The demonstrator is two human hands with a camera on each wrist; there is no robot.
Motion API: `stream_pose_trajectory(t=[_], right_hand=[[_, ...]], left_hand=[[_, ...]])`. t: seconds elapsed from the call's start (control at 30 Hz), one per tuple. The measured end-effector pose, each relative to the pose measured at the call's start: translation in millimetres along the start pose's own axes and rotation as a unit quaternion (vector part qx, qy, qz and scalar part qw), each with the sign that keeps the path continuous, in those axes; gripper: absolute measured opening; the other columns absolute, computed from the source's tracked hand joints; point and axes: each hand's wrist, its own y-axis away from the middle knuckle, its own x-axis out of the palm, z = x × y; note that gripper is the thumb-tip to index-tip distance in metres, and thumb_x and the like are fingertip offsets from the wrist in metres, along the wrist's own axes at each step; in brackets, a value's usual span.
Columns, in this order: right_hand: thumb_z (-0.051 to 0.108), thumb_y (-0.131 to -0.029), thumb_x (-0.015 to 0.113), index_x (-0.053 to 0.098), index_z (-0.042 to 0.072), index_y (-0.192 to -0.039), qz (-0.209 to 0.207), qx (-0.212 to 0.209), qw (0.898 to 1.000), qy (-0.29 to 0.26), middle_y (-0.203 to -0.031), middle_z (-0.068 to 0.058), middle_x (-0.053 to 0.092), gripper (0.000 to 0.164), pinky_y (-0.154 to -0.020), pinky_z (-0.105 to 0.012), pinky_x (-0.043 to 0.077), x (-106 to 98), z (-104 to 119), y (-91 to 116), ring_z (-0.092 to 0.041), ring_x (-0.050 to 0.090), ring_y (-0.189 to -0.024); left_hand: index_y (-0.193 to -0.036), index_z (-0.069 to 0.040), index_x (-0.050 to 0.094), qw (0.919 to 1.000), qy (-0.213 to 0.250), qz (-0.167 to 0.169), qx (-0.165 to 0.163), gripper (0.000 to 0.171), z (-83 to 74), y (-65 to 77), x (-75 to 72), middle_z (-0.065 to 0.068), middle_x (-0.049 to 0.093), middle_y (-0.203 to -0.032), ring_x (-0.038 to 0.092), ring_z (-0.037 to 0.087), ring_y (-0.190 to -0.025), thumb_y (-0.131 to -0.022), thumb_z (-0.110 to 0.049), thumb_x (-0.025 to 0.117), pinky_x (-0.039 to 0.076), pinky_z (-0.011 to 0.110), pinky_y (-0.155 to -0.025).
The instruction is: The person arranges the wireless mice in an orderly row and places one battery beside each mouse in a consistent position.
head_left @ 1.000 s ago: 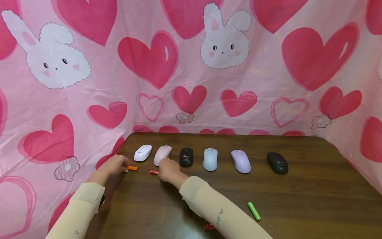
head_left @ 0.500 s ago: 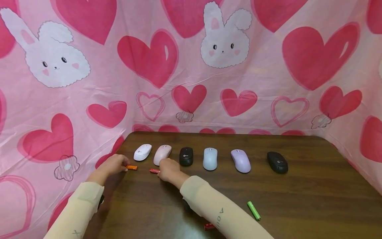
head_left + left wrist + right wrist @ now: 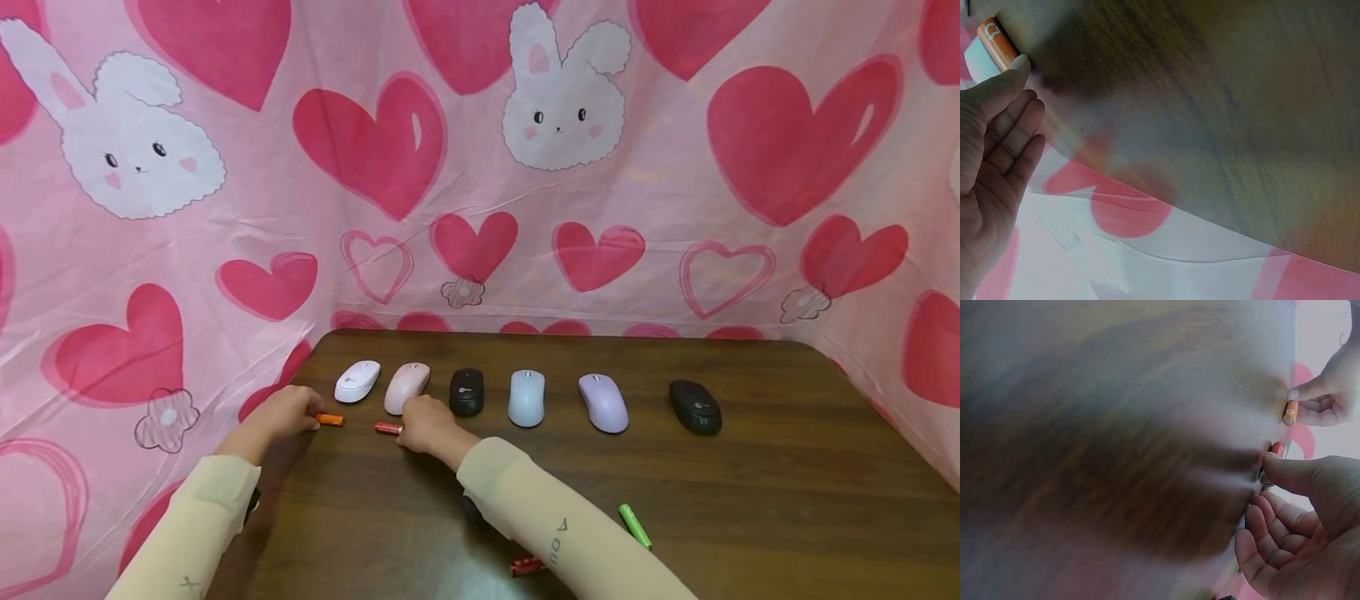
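At the table's far left, my left hand (image 3: 291, 412) pinches an orange battery (image 3: 331, 420) that lies in front of the white mouse (image 3: 357, 382). The left wrist view has its thumb on the battery's end; the index finger is mostly hidden. A red battery (image 3: 387, 428) lies to the right, held by my right hand (image 3: 429, 427) in front of the pink mouse (image 3: 407, 389). In the right wrist view the thumb (image 3: 1291, 474) crosses this red battery, its metal end showing below, and the other fingers are curled beneath.
Along the back stand a black mouse (image 3: 467, 392), a light blue mouse (image 3: 527, 398), a lilac mouse (image 3: 603, 403) and another black mouse (image 3: 695, 407). A green battery (image 3: 634, 526) and a second red battery (image 3: 527, 567) lie nearer, by the right sleeve. Pink cloth (image 3: 480, 183) surrounds the table.
My right hand and sleeve have shifted slightly right, and a little more of the red battery shows beside the fingers. The left hand stays on the orange battery.
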Motion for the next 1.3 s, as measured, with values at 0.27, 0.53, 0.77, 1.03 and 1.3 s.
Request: stream_pose_trajectory(t=[0.27,0.53,0.77,1.03,1.3], right_hand=[[0.033,-0.080,0.080,0.061,0.014,-0.070,0.003,-0.001,1.000,0.002,-0.073,0.001,0.058,0.029,-0.059,-0.031,0.046,-4,-7,3,-0.015,0.054,-0.066],[0.032,-0.081,0.079,0.059,0.013,-0.065,0.005,-0.025,1.000,0.009,-0.066,0.003,0.054,0.031,-0.060,-0.030,0.043,-14,-21,10,-0.013,0.051,-0.063],[0.028,-0.080,0.080,0.057,0.011,-0.063,-0.011,-0.058,0.998,0.009,-0.061,0.003,0.052,0.033,-0.058,-0.030,0.042,-33,-31,23,-0.013,0.047,-0.059],[0.030,-0.080,0.079,0.069,0.007,-0.101,0.001,-0.068,0.997,0.022,-0.092,0.000,0.067,0.032,-0.071,-0.033,0.050,-49,-42,39,-0.017,0.061,-0.084],[0.030,-0.081,0.079,0.069,0.006,-0.109,0.008,-0.074,0.996,0.040,-0.101,-0.004,0.068,0.038,-0.076,-0.036,0.051,-61,-52,58,-0.020,0.064,-0.089]], left_hand=[[-0.090,-0.002,0.073,0.9998,-0.005,-0.013,0.015,0.020,0.2,2.0,-2.8,0.006,0.068,-0.082,0.061,0.023,-0.073,-0.072,-0.005,0.083,0.053,0.045,-0.073],[-0.090,0.001,0.071,0.9991,-0.001,-0.037,0.020,0.024,-4.1,4.0,-6.0,0.009,0.067,-0.083,0.062,0.026,-0.075,-0.073,-0.009,0.084,0.053,0.046,-0.074],[-0.090,0.003,0.071,0.9966,-0.008,-0.068,0.046,0.023,-3.5,5.4,-6.2,0.010,0.066,-0.082,0.060,0.025,-0.073,-0.072,-0.006,0.082,0.051,0.043,-0.069],[-0.091,0.003,0.071,0.9951,-0.002,-0.086,0.047,0.021,-8.2,6.6,-9.8,0.010,0.068,-0.084,0.064,0.030,-0.079,-0.074,-0.006,0.080,0.051,0.047,-0.074],[-0.092,0.003,0.071,0.9941,0.004,-0.093,0.054,0.023,-17.8,4.6,-12.6,0.010,0.069,-0.085,0.064,0.029,-0.080,-0.076,-0.008,0.081,0.051,0.046,-0.075]])
